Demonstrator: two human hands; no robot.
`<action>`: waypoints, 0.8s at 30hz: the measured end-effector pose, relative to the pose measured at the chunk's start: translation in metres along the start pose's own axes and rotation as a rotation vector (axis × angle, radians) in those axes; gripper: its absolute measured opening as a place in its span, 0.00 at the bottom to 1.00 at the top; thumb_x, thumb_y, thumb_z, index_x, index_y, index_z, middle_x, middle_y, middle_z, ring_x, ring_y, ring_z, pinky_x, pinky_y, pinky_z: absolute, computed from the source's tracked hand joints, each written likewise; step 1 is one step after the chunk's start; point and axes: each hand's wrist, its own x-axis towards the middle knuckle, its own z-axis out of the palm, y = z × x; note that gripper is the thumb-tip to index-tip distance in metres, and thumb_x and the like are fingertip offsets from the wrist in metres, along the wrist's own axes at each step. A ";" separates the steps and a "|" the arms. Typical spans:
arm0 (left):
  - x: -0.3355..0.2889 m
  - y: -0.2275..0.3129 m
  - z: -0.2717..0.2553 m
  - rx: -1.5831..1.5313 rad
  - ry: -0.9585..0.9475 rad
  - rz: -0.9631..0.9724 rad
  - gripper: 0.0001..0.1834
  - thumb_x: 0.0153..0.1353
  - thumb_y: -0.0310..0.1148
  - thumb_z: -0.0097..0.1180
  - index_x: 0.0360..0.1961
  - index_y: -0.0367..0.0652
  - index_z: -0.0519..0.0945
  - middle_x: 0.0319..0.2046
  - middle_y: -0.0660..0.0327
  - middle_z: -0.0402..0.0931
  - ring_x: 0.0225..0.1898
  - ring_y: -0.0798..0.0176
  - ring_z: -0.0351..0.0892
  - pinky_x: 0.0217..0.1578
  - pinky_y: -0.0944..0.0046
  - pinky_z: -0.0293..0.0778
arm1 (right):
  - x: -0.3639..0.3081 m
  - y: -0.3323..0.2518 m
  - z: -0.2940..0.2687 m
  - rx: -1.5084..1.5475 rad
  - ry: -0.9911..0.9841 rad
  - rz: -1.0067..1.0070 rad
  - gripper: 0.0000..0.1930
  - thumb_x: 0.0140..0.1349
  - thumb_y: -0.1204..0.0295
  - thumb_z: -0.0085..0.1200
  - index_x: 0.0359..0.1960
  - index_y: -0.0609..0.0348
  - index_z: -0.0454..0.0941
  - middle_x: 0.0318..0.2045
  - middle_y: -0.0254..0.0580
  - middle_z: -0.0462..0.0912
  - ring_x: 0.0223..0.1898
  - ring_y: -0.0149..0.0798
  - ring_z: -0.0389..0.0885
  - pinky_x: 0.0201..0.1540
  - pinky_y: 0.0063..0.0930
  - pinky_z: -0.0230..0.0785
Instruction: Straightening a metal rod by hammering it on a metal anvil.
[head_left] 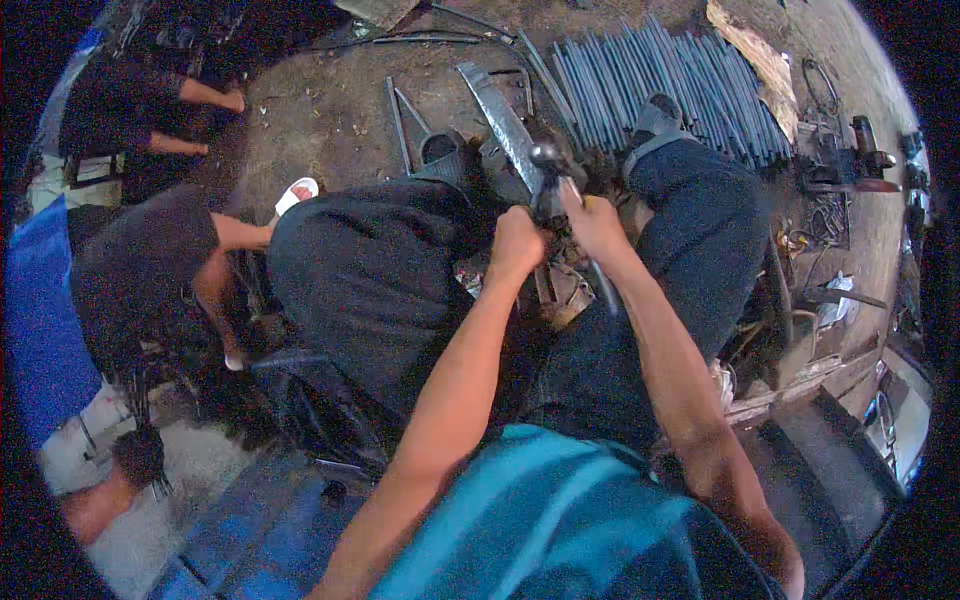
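A long, broad, shiny metal blade [503, 125], like a machete's, points away from me and to the left between my knees. My left hand [517, 243] is closed at its near end, though the part inside the fingers is hidden. Beside it, my right hand [597, 230] wraps round the handle of a hammer [609, 291], the handle's end sticking out below my fist. The hammer's rounded metal head [546, 154] is over the near part of the blade; I cannot tell whether they touch. Dark metal pieces lie beneath my hands, partly hidden.
Many grey metal rods [650, 85] lie side by side on the dirt floor [320, 110] ahead. A machine with a round disc [868, 170] stands at the far right. Other people's legs [205, 95] are at the left, near a white sandal [297, 194].
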 end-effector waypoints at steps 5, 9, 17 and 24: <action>0.003 -0.016 -0.009 -0.015 -0.068 -0.045 0.18 0.41 0.29 0.65 0.32 0.26 0.79 0.35 0.33 0.77 0.42 0.38 0.79 0.41 0.50 0.75 | -0.013 -0.044 -0.022 0.534 -0.062 0.240 0.27 0.66 0.44 0.42 0.19 0.53 0.68 0.10 0.30 0.63 0.07 0.29 0.62 0.08 0.26 0.56; 0.002 0.008 -0.016 0.042 -0.205 -0.115 0.15 0.42 0.27 0.58 0.29 0.25 0.78 0.32 0.34 0.77 0.40 0.38 0.80 0.38 0.50 0.75 | -0.033 -0.089 -0.068 0.679 -0.087 -0.009 0.27 0.67 0.42 0.39 0.25 0.53 0.67 0.10 0.30 0.64 0.07 0.28 0.61 0.08 0.23 0.57; 0.072 -0.104 0.057 0.043 -0.009 0.065 0.15 0.48 0.31 0.58 0.33 0.28 0.79 0.33 0.42 0.80 0.35 0.43 0.82 0.34 0.53 0.74 | -0.010 -0.038 -0.008 0.123 -0.078 0.012 0.32 0.64 0.42 0.46 0.36 0.67 0.78 0.22 0.40 0.78 0.24 0.30 0.75 0.30 0.26 0.67; 0.029 -0.041 0.030 -0.236 -0.125 0.001 0.17 0.41 0.33 0.65 0.30 0.30 0.80 0.25 0.48 0.79 0.28 0.62 0.75 0.30 0.56 0.73 | -0.016 -0.052 -0.039 0.366 -0.172 0.205 0.32 0.62 0.38 0.44 0.34 0.63 0.73 0.18 0.33 0.71 0.18 0.27 0.68 0.23 0.23 0.62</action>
